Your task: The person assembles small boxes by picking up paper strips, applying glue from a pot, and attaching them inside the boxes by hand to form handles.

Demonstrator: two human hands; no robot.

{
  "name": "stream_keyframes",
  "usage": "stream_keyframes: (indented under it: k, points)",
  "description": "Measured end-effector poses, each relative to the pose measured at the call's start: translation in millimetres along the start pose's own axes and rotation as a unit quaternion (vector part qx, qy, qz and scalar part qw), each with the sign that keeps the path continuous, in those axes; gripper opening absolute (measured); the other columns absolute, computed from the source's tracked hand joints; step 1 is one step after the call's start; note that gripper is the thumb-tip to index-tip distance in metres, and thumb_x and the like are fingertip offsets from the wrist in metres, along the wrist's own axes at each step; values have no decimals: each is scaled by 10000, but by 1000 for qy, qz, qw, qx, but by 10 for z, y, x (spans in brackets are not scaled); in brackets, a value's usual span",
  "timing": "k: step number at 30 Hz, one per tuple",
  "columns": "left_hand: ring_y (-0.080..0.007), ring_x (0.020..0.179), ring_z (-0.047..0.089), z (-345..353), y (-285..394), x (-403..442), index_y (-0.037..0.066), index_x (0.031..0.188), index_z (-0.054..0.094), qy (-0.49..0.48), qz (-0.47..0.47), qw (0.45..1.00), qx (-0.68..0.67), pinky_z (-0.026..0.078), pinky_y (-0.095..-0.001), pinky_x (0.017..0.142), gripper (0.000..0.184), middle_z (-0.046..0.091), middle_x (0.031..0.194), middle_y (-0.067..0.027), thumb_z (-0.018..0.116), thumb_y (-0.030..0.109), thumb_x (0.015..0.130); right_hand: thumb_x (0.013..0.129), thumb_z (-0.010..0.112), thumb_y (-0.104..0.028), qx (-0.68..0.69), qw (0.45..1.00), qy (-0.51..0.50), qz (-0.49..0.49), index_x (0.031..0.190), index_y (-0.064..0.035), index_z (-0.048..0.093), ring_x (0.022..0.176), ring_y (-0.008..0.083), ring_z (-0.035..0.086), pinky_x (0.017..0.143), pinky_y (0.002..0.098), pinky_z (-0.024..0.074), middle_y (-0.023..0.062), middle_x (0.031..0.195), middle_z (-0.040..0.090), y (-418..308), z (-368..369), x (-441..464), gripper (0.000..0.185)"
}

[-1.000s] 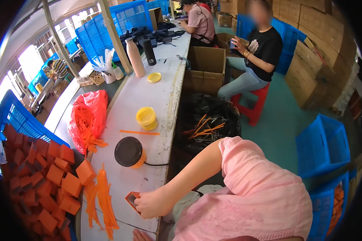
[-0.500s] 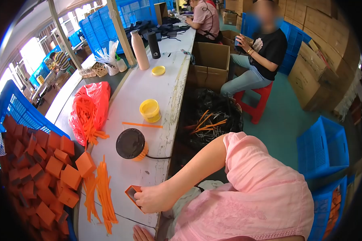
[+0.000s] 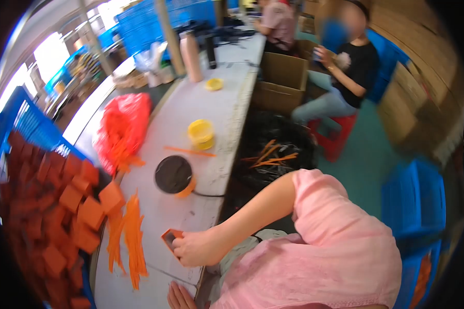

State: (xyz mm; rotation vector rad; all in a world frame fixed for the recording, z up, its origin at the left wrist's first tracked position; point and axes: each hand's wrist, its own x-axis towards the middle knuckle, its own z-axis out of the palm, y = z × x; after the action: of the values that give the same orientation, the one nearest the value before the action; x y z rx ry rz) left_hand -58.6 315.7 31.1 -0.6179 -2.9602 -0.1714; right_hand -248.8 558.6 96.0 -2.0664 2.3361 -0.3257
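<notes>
My right hand (image 3: 200, 248) is closed on a small orange box (image 3: 170, 236) with a dark grey inside, held at the table's near edge. The fingers reach to its grey face, and part of the box is hidden behind them. At the bottom of the view, my left hand (image 3: 180, 297) lies flat on the white table (image 3: 154, 216), fingers stretched out and holding nothing; the rest of it is cut off. Loose orange strips (image 3: 133, 242) lie on the table beyond the box. A round black-topped orange device (image 3: 174, 174) with a cord stands to one side.
A blue crate (image 3: 20, 116) heaped with orange boxes (image 3: 90, 212) stands at left. A red plastic bag (image 3: 126, 118) of strips, a yellow tub (image 3: 200, 134) and bottles (image 3: 190, 56) are farther along. A black bin bag (image 3: 278, 131) and a seated person (image 3: 353, 62) are at right.
The whole view has shifted and blurred a little as my head moved. My right hand keeps its hold on the orange box, and my left hand stays flat on the table.
</notes>
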Motion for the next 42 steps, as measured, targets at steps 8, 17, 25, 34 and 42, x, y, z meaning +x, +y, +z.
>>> stream_keyframes:
  k: [8,17,25,34,42]
  points:
    - [-352,1487,255,-292,-318,-762,-7,1516,301,-129,-207,969,-29,156,-613,1179,968,278,1596,-213,673,565,829,731,687,-155,-51,990,10,-132,811,-88,661,918,254,575,846,381,442,60,872,622,101,75,517,108]
    - [-348,1383,416,-2380,-1375,-4046,108,1558,249,54,-637,667,382,412,-540,1053,1115,359,1544,-150,810,534,693,769,769,-111,116,987,63,-95,841,13,641,899,343,537,787,435,486,133,888,612,-290,10,883,193]
    - [-313,1267,560,-3229,-1300,-4718,-71,1490,194,248,-823,486,161,427,-345,1082,1161,518,1402,-278,860,434,684,765,759,-85,118,986,76,-83,906,13,657,932,348,550,810,430,492,140,927,620,-311,-49,830,200]
    - [-315,1389,403,-2808,-2894,-2942,116,1580,223,425,-469,772,54,365,-407,1126,763,310,1581,-171,628,321,967,825,626,-191,23,990,69,-124,872,-112,628,971,277,557,905,400,453,65,927,607,-42,269,849,91]
    - [-316,1428,384,-718,-283,917,107,1505,374,111,187,973,-72,345,-469,1119,543,383,1562,-145,509,262,1003,845,615,-310,-75,828,507,-226,775,-103,599,862,304,536,837,477,422,77,818,547,-943,-845,822,220]
